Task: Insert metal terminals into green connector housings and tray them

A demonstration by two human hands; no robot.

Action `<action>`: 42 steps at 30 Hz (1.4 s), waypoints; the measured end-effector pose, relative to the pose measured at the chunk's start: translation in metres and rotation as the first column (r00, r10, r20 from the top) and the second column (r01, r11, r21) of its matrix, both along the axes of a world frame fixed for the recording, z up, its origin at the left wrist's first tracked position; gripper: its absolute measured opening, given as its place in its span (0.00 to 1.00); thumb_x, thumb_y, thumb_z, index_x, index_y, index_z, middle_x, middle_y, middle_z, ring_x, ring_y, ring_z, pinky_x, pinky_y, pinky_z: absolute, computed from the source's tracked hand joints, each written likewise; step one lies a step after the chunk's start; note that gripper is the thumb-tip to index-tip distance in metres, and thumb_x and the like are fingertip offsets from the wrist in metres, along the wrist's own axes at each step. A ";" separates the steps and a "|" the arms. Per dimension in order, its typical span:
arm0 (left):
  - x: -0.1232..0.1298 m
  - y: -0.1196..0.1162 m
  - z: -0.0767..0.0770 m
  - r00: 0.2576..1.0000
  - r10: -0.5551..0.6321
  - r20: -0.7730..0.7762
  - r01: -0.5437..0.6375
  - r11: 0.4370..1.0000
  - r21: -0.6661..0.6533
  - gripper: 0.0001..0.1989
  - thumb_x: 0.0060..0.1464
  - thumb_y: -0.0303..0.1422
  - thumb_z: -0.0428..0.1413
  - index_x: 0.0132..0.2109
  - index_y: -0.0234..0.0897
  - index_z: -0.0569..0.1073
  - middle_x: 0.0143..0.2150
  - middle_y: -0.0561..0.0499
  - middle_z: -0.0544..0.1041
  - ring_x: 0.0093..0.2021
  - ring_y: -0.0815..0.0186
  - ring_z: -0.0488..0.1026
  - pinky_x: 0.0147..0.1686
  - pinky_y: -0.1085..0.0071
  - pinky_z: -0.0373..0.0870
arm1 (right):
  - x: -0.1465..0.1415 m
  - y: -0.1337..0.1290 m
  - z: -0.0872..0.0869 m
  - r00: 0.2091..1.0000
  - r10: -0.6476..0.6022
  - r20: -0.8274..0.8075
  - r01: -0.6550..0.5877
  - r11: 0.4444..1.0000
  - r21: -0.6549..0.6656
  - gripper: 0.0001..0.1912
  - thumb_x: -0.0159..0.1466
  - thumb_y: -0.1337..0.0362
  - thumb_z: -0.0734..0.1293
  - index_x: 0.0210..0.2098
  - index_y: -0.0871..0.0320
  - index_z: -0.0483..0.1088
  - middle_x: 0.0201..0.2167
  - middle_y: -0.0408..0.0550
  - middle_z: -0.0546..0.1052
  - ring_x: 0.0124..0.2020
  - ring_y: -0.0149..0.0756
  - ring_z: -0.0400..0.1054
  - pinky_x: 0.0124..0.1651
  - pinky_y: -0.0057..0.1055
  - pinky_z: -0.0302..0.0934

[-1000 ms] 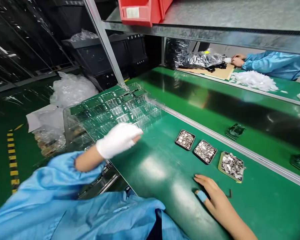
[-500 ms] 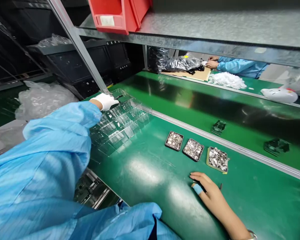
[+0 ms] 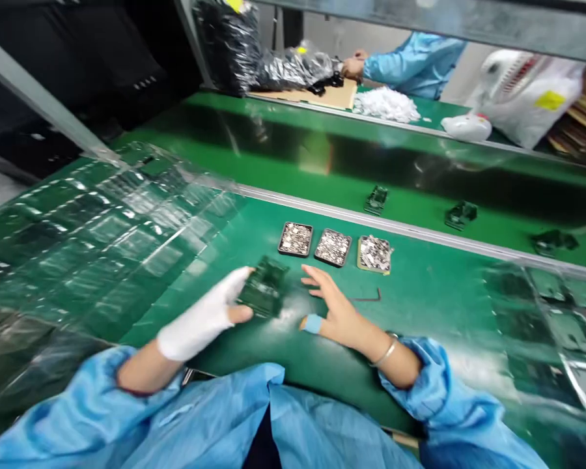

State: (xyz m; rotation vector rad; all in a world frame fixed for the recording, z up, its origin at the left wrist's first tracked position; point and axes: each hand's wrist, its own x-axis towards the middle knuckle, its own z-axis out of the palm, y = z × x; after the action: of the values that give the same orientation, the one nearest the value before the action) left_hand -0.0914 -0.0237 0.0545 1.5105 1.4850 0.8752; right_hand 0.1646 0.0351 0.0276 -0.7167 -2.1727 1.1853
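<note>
My left hand (image 3: 215, 312), in a white glove with a bare thumb, grips a green circuit board (image 3: 264, 286) by its left edge above the bench. Motion blurs the board's details. Bare but for a blue wrap on the thumb, my right hand (image 3: 334, 309) is open just right of the board, its fingers apart and not touching it. Beyond the hands stand three small trays: one with small metal parts (image 3: 295, 239), a second of similar parts (image 3: 333, 247) and a third of larger silvery pieces (image 3: 374, 254). A thin hex key (image 3: 368, 298) lies beside my right hand.
Clear plastic blister trays (image 3: 102, 228) cover the left side. Another blister tray (image 3: 561, 319) with boards sits at right. Past a metal rail (image 3: 322, 208), several boards (image 3: 376, 199) lie on a green strip. A co-worker's blue sleeve (image 3: 405, 62) shows across, near a white pile (image 3: 385, 104).
My left hand has come from the blister trays to the middle, now holding a circuit board. My right hand has lifted toward it. The view has swung right and down.
</note>
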 end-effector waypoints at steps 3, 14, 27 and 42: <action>0.038 0.001 -0.023 0.946 -0.316 0.071 0.320 0.945 -0.065 0.41 0.49 0.59 0.54 0.62 0.35 0.61 0.49 0.40 0.76 0.47 0.55 0.75 0.46 0.59 0.73 | 0.000 -0.010 0.002 0.999 0.021 0.038 -0.023 0.998 0.058 0.40 0.60 0.57 0.69 0.67 0.54 0.49 0.62 0.58 0.61 0.62 0.44 0.61 0.62 0.44 0.61; 0.035 0.137 -0.006 0.416 -0.110 -0.903 0.308 0.951 0.025 0.16 0.59 0.35 0.45 0.40 0.37 0.77 0.42 0.42 0.77 0.45 0.55 0.74 0.40 0.64 0.67 | 0.026 -0.020 -0.002 0.932 -0.137 0.335 0.009 0.934 0.358 0.38 0.62 0.56 0.67 0.67 0.58 0.50 0.66 0.61 0.59 0.64 0.52 0.56 0.62 0.53 0.57; 0.028 0.120 0.004 0.957 -0.030 -0.288 0.065 0.992 0.111 0.14 0.52 0.43 0.49 0.31 0.36 0.68 0.29 0.48 0.72 0.30 0.63 0.70 0.31 0.68 0.66 | 0.034 -0.013 -0.001 0.953 -0.278 0.122 0.230 0.924 0.306 0.22 0.68 0.62 0.60 0.61 0.56 0.60 0.56 0.59 0.71 0.58 0.45 0.65 0.59 0.48 0.63; 0.064 0.047 0.010 0.981 -0.191 0.035 0.192 0.980 -0.051 0.14 0.51 0.44 0.55 0.26 0.39 0.69 0.23 0.54 0.69 0.24 0.66 0.65 0.25 0.70 0.65 | -0.006 -0.004 0.014 0.958 -0.182 0.220 0.092 0.925 0.368 0.15 0.59 0.77 0.58 0.44 0.59 0.64 0.43 0.51 0.73 0.46 0.37 0.66 0.50 0.34 0.65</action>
State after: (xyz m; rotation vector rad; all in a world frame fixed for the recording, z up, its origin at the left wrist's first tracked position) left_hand -0.0271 0.0230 0.0642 1.5639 1.3067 0.7338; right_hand 0.1587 0.0309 0.0415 -0.8784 -2.4081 0.6290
